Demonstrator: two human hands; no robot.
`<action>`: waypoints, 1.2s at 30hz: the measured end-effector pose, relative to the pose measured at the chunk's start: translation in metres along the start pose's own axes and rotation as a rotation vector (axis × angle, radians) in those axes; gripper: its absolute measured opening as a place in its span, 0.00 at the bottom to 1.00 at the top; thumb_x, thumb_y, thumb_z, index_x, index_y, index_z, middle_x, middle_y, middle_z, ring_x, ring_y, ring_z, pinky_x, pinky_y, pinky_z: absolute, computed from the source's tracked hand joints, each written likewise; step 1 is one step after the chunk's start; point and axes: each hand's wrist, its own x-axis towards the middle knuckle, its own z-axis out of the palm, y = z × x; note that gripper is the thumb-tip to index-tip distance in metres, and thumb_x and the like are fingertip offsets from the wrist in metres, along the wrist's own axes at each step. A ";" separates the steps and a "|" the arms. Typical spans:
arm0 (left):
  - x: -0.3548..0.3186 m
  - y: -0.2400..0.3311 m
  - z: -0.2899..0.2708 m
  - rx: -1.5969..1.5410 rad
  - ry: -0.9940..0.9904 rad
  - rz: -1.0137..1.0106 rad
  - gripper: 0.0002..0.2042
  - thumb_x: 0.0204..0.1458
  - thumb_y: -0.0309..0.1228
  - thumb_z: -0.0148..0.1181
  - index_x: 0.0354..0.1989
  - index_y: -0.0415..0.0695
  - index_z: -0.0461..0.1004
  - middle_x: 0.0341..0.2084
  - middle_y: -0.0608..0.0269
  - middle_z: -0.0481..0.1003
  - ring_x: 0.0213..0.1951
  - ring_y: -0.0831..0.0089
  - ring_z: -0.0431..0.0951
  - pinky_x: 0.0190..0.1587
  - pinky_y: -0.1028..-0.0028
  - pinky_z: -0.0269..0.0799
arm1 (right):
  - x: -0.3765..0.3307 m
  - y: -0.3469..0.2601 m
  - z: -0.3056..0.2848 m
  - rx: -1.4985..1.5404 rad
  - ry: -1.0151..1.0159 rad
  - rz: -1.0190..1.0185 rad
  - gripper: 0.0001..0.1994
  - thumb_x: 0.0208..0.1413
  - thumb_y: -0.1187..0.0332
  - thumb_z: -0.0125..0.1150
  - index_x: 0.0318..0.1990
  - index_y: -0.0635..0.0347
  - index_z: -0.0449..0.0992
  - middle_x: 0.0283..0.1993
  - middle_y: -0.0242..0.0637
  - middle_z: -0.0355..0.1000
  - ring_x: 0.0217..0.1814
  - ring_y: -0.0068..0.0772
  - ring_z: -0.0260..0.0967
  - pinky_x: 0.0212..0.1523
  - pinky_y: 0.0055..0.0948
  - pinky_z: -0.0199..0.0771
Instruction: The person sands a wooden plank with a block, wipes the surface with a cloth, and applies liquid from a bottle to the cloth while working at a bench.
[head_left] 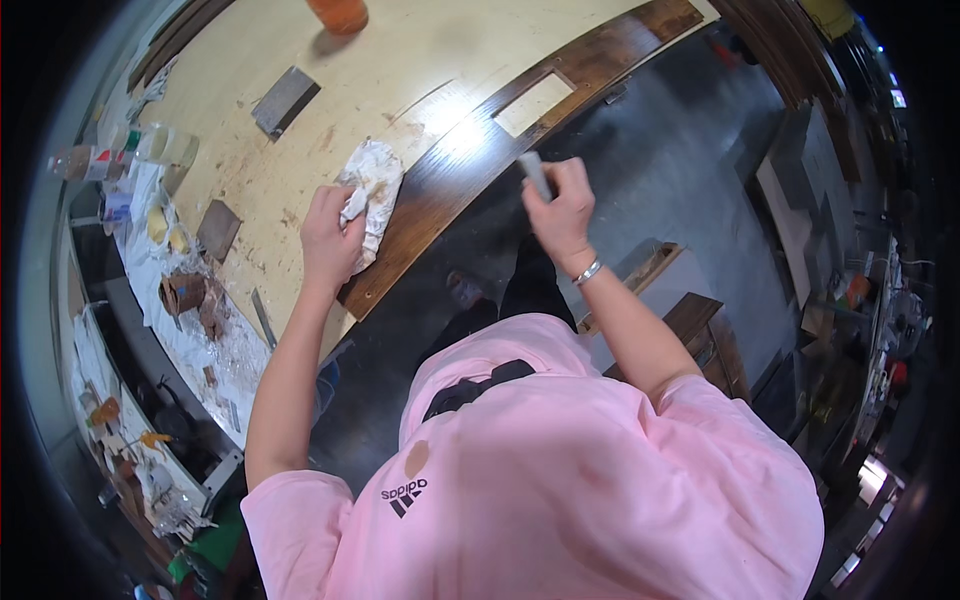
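Observation:
A long, dark brown stained wooden board lies along the edge of a pale worktable. It has a rectangular cut-out, and light glares off its middle. My left hand is closed on a crumpled, brown-stained white cloth, which rests over the board's near end and the tabletop. Just off the board's front edge, my right hand is raised above the floor. Its fingers grip a small grey block, slightly blurred, whose exact kind I cannot make out.
Two grey blocks lie on the table, with an orange container at its far edge. Bottles and crumpled plastic sheeting line the left side. Wooden pieces stand on the floor to my right.

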 end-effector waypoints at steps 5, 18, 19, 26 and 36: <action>0.002 0.013 -0.003 -0.027 0.050 0.049 0.19 0.47 0.20 0.57 0.50 0.42 0.74 0.37 0.53 0.73 0.37 0.57 0.76 0.40 0.65 0.72 | 0.014 0.014 -0.004 0.171 -0.332 -0.262 0.08 0.44 0.72 0.67 0.32 0.58 0.74 0.33 0.40 0.67 0.34 0.46 0.69 0.33 0.40 0.70; 0.099 0.137 0.128 0.240 0.039 0.143 0.23 0.49 0.30 0.62 0.56 0.43 0.73 0.47 0.54 0.72 0.49 0.52 0.70 0.52 0.56 0.67 | 0.092 0.095 -0.014 0.037 -0.104 -0.219 0.07 0.44 0.69 0.66 0.30 0.57 0.73 0.33 0.40 0.67 0.37 0.46 0.70 0.35 0.41 0.72; 0.102 0.138 0.134 0.271 0.023 0.140 0.24 0.49 0.31 0.62 0.56 0.41 0.72 0.49 0.53 0.71 0.50 0.51 0.69 0.53 0.55 0.66 | 0.092 0.092 -0.015 0.040 -0.119 -0.149 0.08 0.44 0.69 0.66 0.30 0.57 0.73 0.33 0.40 0.67 0.37 0.46 0.70 0.35 0.41 0.72; 0.104 0.137 0.134 0.357 -0.063 0.185 0.23 0.49 0.31 0.61 0.57 0.40 0.72 0.51 0.49 0.70 0.49 0.49 0.67 0.54 0.56 0.65 | 0.146 0.101 -0.044 0.186 -0.201 -0.298 0.09 0.43 0.70 0.65 0.32 0.58 0.72 0.35 0.40 0.66 0.39 0.45 0.70 0.36 0.41 0.73; 0.103 0.143 0.132 0.400 -0.146 0.155 0.27 0.47 0.29 0.60 0.60 0.42 0.69 0.52 0.50 0.69 0.51 0.49 0.66 0.55 0.56 0.65 | 0.215 0.170 -0.065 0.122 -0.248 -0.223 0.09 0.43 0.72 0.67 0.33 0.60 0.74 0.34 0.42 0.68 0.36 0.48 0.71 0.35 0.39 0.72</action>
